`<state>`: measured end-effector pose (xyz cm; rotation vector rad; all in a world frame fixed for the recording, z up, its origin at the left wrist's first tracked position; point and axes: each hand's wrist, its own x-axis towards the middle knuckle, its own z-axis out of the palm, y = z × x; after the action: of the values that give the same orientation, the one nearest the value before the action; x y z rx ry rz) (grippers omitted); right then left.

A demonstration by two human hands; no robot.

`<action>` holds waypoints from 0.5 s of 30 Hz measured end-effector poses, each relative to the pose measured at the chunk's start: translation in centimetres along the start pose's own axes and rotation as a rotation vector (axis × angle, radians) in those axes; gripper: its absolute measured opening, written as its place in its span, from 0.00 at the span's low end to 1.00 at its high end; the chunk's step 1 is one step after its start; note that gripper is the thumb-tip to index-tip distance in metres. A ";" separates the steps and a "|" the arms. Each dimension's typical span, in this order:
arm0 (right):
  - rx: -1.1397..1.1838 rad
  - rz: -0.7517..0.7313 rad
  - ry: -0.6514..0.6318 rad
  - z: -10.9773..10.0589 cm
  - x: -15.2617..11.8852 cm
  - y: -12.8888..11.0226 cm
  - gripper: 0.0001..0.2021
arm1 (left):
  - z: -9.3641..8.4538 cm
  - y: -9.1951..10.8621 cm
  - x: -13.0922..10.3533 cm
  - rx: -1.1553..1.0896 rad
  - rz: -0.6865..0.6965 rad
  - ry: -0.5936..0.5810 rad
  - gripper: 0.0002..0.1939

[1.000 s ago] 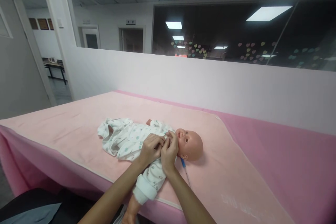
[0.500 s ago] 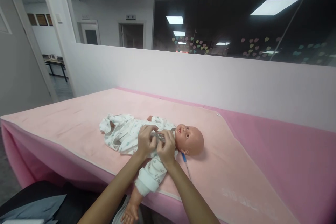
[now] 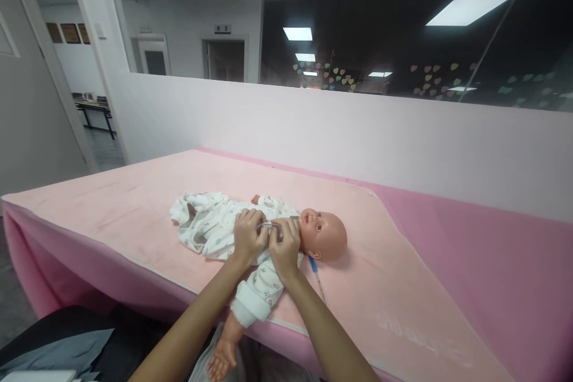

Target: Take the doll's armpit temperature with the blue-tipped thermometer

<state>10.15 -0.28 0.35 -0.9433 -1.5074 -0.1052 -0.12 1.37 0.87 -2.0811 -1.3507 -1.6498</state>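
A baby doll (image 3: 326, 237) lies on its back, head to the right, dressed in a white printed baby outfit (image 3: 210, 224). My left hand (image 3: 249, 236) is closed at the doll's chest, fingers pinched. Close beside it, below the doll's chin, my right hand (image 3: 285, 245) pinches too. A thin pale string (image 3: 265, 224) stretches between the fingertips of both hands; whether it belongs to the outfit I cannot tell. One sleeved doll arm (image 3: 257, 295) hangs over the table's near edge, its hand bare.
Pink cloth covers the table (image 3: 134, 203). By the doll's neck lies a thin blue-ended stick (image 3: 314, 265), its shaft running toward me. A white half-wall (image 3: 340, 137) with glass above stands behind the table. A door (image 3: 36, 95) is at the left.
My hands stay at the doll's chest. The pale string between my fingertips, looped and loose before, now looks pulled straighter.
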 end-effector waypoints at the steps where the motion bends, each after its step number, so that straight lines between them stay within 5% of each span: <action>1: 0.004 0.003 0.006 0.0 0.0 0.0 0.10 | 0.0 0.0 0.0 -0.002 -0.001 0.004 0.06; 15: 0.007 -0.003 0.019 0.0 -0.1 0.0 0.10 | 0.0 0.2 0.0 0.047 -0.015 -0.024 0.05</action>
<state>10.18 -0.31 0.28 -0.9314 -1.4907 -0.1107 -0.03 1.26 0.93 -2.0768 -1.4016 -1.5879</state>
